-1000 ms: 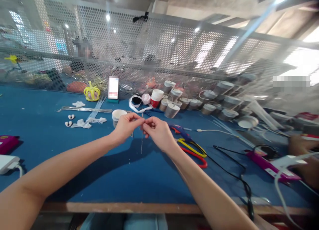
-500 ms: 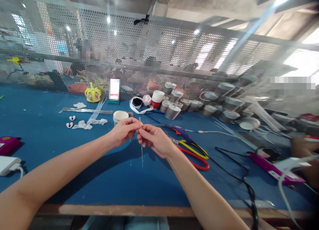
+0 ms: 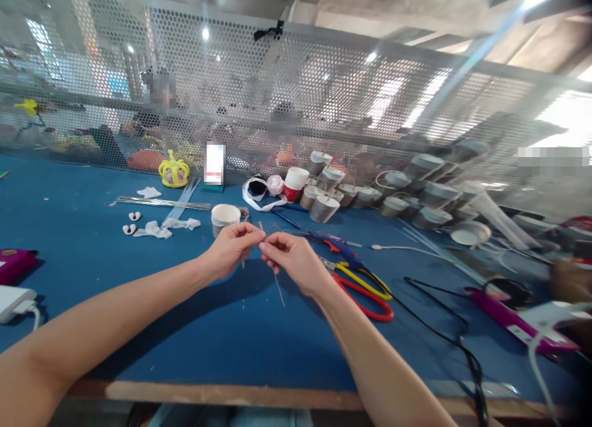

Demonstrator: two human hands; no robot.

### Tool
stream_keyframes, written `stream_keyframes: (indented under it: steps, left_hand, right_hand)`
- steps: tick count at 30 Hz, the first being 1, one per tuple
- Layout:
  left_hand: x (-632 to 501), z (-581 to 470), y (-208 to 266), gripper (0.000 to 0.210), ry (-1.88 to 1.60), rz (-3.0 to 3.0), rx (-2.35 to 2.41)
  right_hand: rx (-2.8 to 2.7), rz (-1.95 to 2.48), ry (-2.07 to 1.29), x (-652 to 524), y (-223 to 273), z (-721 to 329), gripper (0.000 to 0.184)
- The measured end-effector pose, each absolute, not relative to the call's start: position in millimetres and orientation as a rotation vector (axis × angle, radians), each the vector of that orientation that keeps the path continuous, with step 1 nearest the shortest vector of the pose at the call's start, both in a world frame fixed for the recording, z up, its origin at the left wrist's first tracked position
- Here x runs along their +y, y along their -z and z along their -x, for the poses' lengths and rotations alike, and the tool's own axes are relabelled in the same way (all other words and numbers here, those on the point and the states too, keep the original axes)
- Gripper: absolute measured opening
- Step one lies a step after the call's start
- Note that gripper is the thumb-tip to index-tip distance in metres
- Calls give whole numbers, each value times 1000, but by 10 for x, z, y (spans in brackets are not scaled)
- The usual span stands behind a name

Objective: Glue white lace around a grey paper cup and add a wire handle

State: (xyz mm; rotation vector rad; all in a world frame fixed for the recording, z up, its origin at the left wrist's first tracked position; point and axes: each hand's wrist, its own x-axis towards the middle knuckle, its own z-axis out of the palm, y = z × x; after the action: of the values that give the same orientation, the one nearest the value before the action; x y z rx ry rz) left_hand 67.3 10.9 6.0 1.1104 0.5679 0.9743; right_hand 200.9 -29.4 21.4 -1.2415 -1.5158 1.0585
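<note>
A thin strand [image 3: 279,288] is held up over the blue table [image 3: 203,353], its short end poking up at twelve o'clock and its longer tail slanting down toward five. The left hand [image 3: 231,249] pinches it near the top, thumb and forefinger closed together; the right hand [image 3: 296,260] pinches just beside, also closed, its other fingers curled under. Whether the two sets of fingertips touch cannot be told. At six, a wide stretch of bare blue surface runs from the hands back to the worn wooden front edge [image 3: 222,393]. Room is tighter at ten, where a white-rimmed cup [image 3: 226,215] stands just beyond the left hand. At three lies a glue gun [image 3: 340,246], and at four the scissors [image 3: 367,291], their handles near the right forearm. White scraps [image 3: 155,230] lie at nine, with open tabletop before them. Small buckets [image 3: 324,210] crowd together at two. At twelve, a tall mesh screen [image 3: 324,88] bounds the far side.
</note>
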Motion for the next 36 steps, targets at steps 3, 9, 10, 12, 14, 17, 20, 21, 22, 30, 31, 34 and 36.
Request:
stream_keyframes:
  steps: [3,9,10,12,14,17,20,21,22,30,31,34,36]
  left_hand:
    - [122,-652,-94,24,-937,-1111,508]
    - [155,-640,-119,23,-951,-1117,499]
    - [156,-641,-118,24,-966,-1121,510]
    - [156,-644,-115,24,-997,-1137,533]
    - [152,-646,-114,23,-1012,-1161,556]
    - [150,-646,-114,22,-1016,-1206,595]
    - [157,-644,-107,22,-1035,-1247,637]
    - [161,-642,-105,22,-1041,-1259,646]
    - [165,-639,-104,22,-1042,-1268,652]
    - [151,-613,-145,24,-806,-1287,565]
    - [144,-610,-148,25,-744,-1279,542]
    - [132,-597,-148,25,-617,-1251,497]
    - [136,-582,-150,25,-574,-1252,495]
  right_hand:
    - [-1431,1153,-1239,-294,-249,-2023,23]
    - [-1315,1143,-1157,-286,-237,-2011,25]
    - [-1316,1150,-1134,-280,-228,-2011,25]
    - [-1332,1161,-1092,-268,-209,-2014,25]
    - [-1356,1169,-1051,-259,-196,-2018,24]
    - [-1403,1187,-986,-261,-188,-2011,23]
    - [-1447,1221,-910,-280,-185,-1990,22]
    - [-1458,1233,-891,-287,-185,-1985,21]
    - [-1467,1242,-883,-292,-186,-1982,21]
    - [-1389,1101,-1013,-268,-291,-2119,25]
    - [-1402,1081,-1049,-264,-304,-2139,24]
    - [-1479,1065,-1175,-264,-323,-2172,20]
    - [-1500,1063,-1231,-271,-324,-2176,18]
